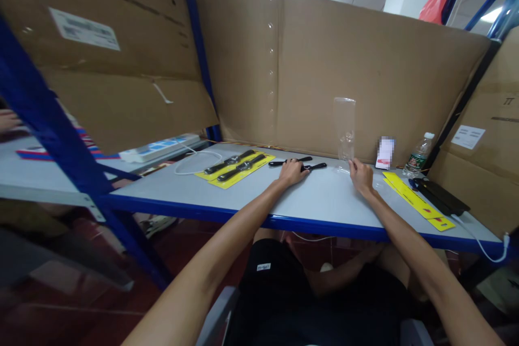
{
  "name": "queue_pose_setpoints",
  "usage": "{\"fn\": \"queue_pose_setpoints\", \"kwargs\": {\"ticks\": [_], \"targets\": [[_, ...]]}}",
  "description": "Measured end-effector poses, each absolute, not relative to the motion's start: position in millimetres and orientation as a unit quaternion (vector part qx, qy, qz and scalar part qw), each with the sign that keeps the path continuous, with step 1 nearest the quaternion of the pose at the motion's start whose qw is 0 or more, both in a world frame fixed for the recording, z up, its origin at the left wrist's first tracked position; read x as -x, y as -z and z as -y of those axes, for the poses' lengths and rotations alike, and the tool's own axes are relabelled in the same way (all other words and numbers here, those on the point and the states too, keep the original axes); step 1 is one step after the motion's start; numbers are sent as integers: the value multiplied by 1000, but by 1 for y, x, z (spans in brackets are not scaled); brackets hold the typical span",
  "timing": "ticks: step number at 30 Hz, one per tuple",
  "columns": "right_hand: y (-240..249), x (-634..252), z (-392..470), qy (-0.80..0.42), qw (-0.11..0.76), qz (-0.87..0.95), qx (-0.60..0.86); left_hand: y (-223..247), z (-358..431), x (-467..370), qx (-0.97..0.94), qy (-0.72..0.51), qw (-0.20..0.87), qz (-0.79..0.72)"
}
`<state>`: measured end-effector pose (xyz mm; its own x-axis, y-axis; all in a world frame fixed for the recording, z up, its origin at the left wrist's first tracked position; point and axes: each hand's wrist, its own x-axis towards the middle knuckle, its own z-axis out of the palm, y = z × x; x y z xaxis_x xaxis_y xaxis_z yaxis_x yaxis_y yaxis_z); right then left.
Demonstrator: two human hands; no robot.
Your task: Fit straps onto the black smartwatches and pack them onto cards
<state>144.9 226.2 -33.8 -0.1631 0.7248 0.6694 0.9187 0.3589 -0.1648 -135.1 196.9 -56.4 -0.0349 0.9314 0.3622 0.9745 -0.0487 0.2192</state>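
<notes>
Under my left hand [294,173] lie two black two-handled tools, which look like spokeshaves; the hand is closed over the middle of the nearer spokeshave [318,166], while the farther spokeshave [279,163] shows past the fingers. My right hand [360,176] pinches the lower end of a clear plastic blister cover [344,124], which stands upright above the table. Left of my hands, two more black spokeshaves [241,166] rest on yellow backing cards [222,182]. More yellow cards [419,204] lie to the right, overlapping each other.
A phone [385,154] leans near the cardboard back wall [316,70], beside a water bottle [417,155]. Flat black objects [441,197] and a white cable [482,240] lie at the right end. At the left are a white cable loop [182,165] and a power strip [160,148].
</notes>
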Motion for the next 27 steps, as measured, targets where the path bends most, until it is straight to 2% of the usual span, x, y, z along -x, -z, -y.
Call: {"fn": "queue_pose_setpoints", "kwargs": {"ticks": [5,11,14,18,20,23,27], "targets": [[29,-144,-221,146,291,762,560,57,-196,129,764,254,27,593],[15,-146,-190,179,247,789,534,52,-169,102,849,244,11,469],[14,-163,-161,199,163,807,532,48,-141,111,851,255,45,456],[24,-195,-127,203,28,834,512,47,-93,148,794,348,100,489],[29,-206,-121,196,-9,849,490,50,-72,161,760,381,104,516],[32,-215,-121,193,-23,872,448,51,-57,160,771,358,115,514],[34,-221,-124,192,5,888,418,46,-70,139,826,256,101,493]]}}
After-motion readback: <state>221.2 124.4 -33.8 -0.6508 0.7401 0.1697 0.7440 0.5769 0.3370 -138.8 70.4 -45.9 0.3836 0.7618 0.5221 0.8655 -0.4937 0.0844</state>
